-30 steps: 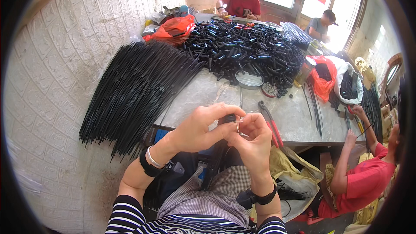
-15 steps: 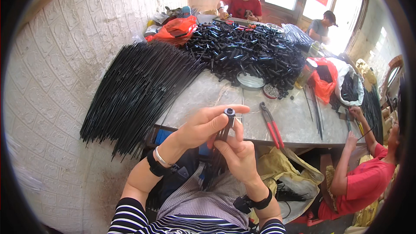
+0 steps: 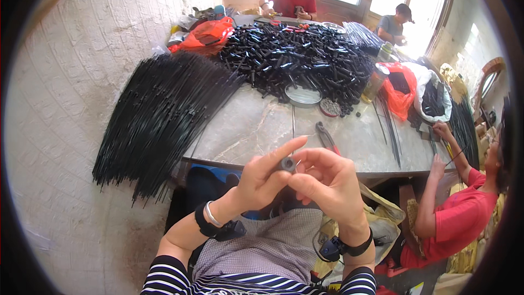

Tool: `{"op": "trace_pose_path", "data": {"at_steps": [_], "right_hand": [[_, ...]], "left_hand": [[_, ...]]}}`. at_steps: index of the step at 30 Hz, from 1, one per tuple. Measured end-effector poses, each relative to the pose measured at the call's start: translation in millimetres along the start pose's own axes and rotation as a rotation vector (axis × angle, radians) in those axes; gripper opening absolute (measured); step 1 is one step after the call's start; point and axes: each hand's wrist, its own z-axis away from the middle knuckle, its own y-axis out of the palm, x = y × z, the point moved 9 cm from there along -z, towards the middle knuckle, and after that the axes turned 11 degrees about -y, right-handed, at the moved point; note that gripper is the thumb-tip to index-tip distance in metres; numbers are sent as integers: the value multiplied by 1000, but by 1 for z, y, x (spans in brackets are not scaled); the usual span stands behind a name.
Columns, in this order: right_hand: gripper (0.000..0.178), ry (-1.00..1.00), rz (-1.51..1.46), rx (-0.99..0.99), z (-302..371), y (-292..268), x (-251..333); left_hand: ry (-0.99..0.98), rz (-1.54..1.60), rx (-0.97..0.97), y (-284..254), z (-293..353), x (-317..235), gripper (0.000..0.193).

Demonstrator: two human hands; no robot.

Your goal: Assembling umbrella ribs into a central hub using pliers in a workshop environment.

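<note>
My left hand (image 3: 254, 183) is closed round a short black tube (image 3: 287, 164), whose round end with a hole faces up. The forefinger stretches out past it. Close against that end is my right hand (image 3: 334, 183), its fingers curled and thumb and fingertips pinched together. Whatever is in that pinch is too small to make out. Beyond my hands, cutters with red handles (image 3: 326, 137) lie on the grey stone-patterned table (image 3: 245, 125), partly hidden by my right hand. Farther back stand a round glass dish (image 3: 303, 96) and a small red-rimmed dish of tiny metal pieces (image 3: 329, 107).
A heap of black tubes (image 3: 297, 57) covers the table's far part. Long black rods (image 3: 158, 120) overhang its left edge. At right are a jar (image 3: 374, 83), an orange bag (image 3: 400, 98) and a white sack (image 3: 434, 98). A red-shirted person (image 3: 458, 213) works there; two others sit at the far side.
My right hand has moved from the tube's lower part up to its end, fingers now curled there. The tube has tipped so its end faces me. The view has shifted slightly.
</note>
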Motion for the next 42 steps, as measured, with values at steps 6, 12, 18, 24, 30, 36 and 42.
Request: {"op": "trace_pose_path", "data": {"at_steps": [6, 12, 18, 24, 30, 36, 42], "right_hand": [[23, 247, -203, 78, 18, -9, -41], [11, -357, 453, 177, 18, -4, -12], [19, -1041, 1254, 233, 36, 25, 27], [45, -175, 1639, -126, -6, -114, -80], [31, -155, 1543, -157, 6, -167, -142], [28, 351, 142, 66, 36, -74, -95], [38, 544, -268, 261, 74, -8, -101]], "left_hand": [[-60, 8, 120, 14, 25, 18, 50], [-125, 109, 109, 14, 36, 38, 62], [-231, 235, 142, 14, 28, 44, 61], [-251, 420, -78, -30, 28, 66, 67], [-341, 308, -280, -45, 39, 86, 64], [-419, 248, -375, -51, 51, 113, 67], [-456, 333, -350, -49, 54, 122, 71]]}}
